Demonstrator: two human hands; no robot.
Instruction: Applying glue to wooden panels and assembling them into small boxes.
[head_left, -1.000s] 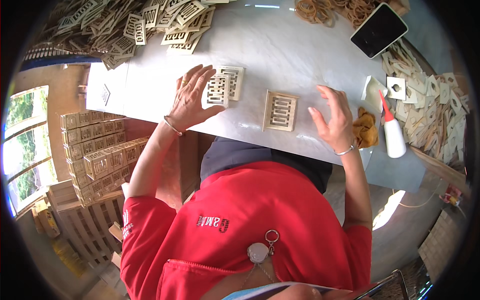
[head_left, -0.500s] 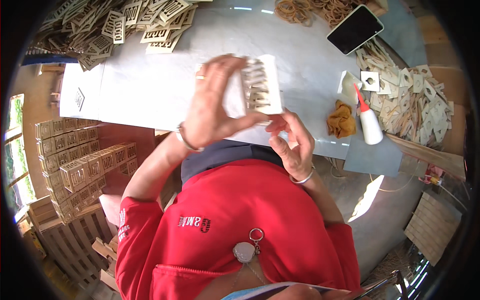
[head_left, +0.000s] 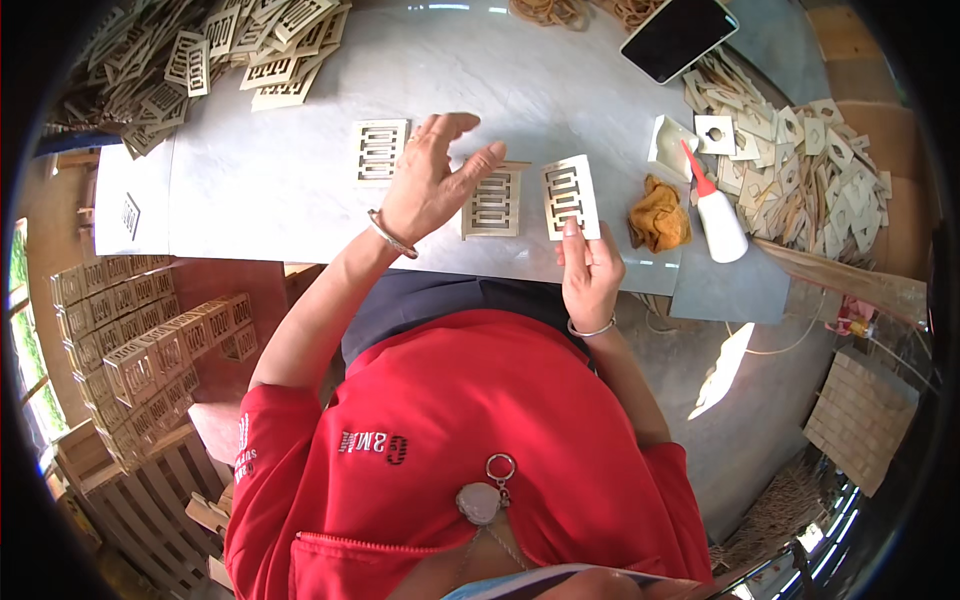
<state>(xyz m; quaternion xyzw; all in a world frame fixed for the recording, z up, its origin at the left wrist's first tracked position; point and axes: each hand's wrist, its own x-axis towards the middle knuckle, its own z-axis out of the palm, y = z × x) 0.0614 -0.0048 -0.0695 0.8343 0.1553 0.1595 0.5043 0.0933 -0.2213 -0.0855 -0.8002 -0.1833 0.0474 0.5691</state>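
My right hand (head_left: 592, 272) pinches the lower edge of a thin wooden panel with cut-out slots (head_left: 569, 196), thumb on its face, holding it tilted up near the table's front edge. Left of it stands a slotted wooden piece (head_left: 493, 206) with a thin strip along its far edge; whether its parts are joined I cannot tell. Over that piece's left side is my left hand (head_left: 432, 185), open, fingers stretched and thumb apart, the thumb tip close to the far strip. Partly behind the left hand, another slotted panel (head_left: 379, 151) lies flat on the grey table (head_left: 270, 190).
Slotted panels (head_left: 150, 75) are heaped at the far left. At the right are a white glue bottle (head_left: 720, 226) with a red nozzle, a yellow-brown cloth (head_left: 659, 214), a phone (head_left: 679, 38) and a pile of square pieces with holes (head_left: 800, 165). Slotted boxes (head_left: 150, 345) stand stacked lower left.
Both hands were together around a slotted piece held above the table. Now the hands are apart: a slotted piece stands on the table, the left hand is free, and the right holds a panel.
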